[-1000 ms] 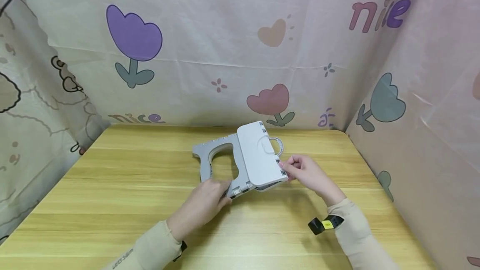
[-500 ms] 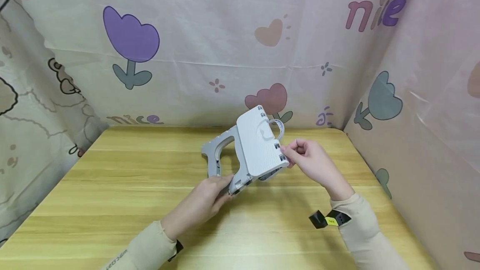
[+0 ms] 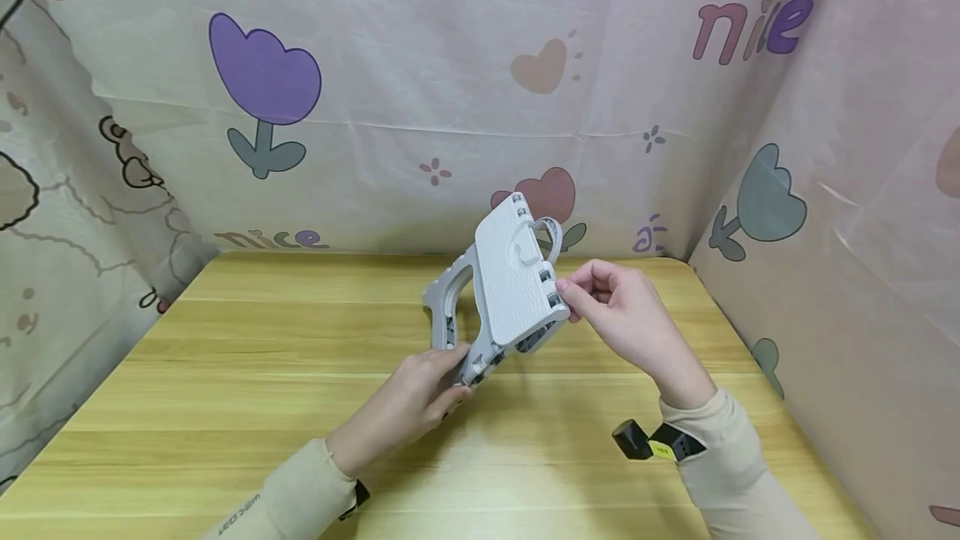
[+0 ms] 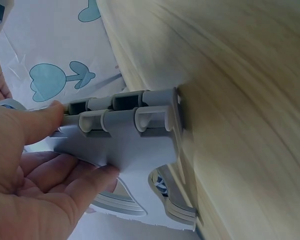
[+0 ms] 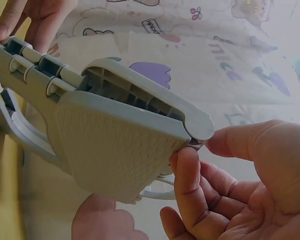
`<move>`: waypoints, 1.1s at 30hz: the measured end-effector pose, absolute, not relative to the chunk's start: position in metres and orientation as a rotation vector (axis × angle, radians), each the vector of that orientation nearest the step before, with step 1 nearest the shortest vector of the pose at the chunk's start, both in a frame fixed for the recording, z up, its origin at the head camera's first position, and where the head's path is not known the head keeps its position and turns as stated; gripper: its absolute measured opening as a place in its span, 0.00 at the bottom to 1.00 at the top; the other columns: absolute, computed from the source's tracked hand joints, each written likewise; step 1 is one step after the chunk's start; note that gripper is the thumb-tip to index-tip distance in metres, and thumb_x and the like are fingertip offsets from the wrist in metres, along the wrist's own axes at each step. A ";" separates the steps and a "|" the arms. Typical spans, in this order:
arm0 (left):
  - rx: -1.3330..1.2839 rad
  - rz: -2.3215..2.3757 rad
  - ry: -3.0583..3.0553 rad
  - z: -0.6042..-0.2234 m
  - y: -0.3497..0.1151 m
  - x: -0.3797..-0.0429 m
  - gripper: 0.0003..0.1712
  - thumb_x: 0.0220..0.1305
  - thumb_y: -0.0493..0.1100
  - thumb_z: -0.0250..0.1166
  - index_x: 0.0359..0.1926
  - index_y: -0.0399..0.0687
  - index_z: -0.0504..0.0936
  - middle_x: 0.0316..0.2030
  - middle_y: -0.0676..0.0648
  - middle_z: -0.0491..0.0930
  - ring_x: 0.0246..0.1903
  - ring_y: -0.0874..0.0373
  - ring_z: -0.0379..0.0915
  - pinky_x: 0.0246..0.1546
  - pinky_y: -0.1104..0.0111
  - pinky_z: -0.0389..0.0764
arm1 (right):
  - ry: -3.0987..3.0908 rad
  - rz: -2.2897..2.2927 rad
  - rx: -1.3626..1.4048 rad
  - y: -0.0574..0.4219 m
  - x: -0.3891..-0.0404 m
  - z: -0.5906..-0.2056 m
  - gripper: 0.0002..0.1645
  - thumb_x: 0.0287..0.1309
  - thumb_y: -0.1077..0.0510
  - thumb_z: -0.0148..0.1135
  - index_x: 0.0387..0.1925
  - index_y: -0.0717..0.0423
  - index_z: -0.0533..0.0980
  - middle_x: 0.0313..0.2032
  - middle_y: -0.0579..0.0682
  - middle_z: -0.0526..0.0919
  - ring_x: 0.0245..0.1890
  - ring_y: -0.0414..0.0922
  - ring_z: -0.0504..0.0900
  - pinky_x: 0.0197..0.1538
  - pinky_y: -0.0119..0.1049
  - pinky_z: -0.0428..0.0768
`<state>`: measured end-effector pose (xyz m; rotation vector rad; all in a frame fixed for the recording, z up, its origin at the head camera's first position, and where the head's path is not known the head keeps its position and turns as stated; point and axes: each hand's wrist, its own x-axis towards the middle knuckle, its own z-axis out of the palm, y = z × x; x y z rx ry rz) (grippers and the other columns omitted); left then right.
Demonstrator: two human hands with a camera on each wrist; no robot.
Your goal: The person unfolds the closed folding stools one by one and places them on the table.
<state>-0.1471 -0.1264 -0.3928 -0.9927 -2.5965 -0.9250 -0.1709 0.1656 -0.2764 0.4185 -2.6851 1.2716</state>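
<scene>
Facing a curtain (image 3: 420, 65) reading "nice", a folding stool (image 3: 513, 282) is slanting between the left hand (image 3: 405, 402), gripping its near end, and the right hand (image 3: 626, 315), pinching its right edge.

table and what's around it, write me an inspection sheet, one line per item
Surface: wood-grain table, under both hands
Job's things: gray-and-white folding stool, tilted, gap between its panels
Clutter: nothing seen
Left grip: holds the stool's gray hinged edge
Right grip: pinches a corner of the stool's white panels
Cables: nothing certain seen
Surroundings: fabric backdrop printed with flowers and lettering
</scene>
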 end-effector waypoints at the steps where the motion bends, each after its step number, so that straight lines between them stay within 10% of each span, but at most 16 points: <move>1: -0.997 -0.923 -2.594 -0.393 -0.126 -0.147 0.28 0.69 0.38 0.74 0.67 0.35 0.80 0.48 0.44 0.91 0.44 0.58 0.86 0.47 0.63 0.91 | -2.682 1.260 0.420 0.164 -0.170 -0.275 0.12 0.75 0.50 0.67 0.40 0.55 0.85 0.28 0.49 0.88 0.26 0.41 0.81 0.27 0.32 0.68; 27: -0.902 -0.971 -2.647 -0.391 -0.120 -0.149 0.32 0.73 0.43 0.71 0.72 0.32 0.76 0.55 0.34 0.89 0.53 0.41 0.90 0.52 0.58 0.91 | -2.524 1.241 0.549 0.132 -0.155 -0.259 0.07 0.73 0.57 0.67 0.47 0.47 0.88 0.34 0.45 0.89 0.34 0.44 0.81 0.24 0.33 0.69; 33: -0.888 -1.001 -2.684 -0.390 -0.120 -0.151 0.31 0.73 0.45 0.71 0.72 0.38 0.78 0.55 0.35 0.89 0.49 0.39 0.91 0.48 0.57 0.91 | -2.487 1.254 0.622 0.125 -0.155 -0.261 0.10 0.73 0.58 0.67 0.51 0.49 0.88 0.36 0.44 0.90 0.39 0.42 0.83 0.44 0.35 0.80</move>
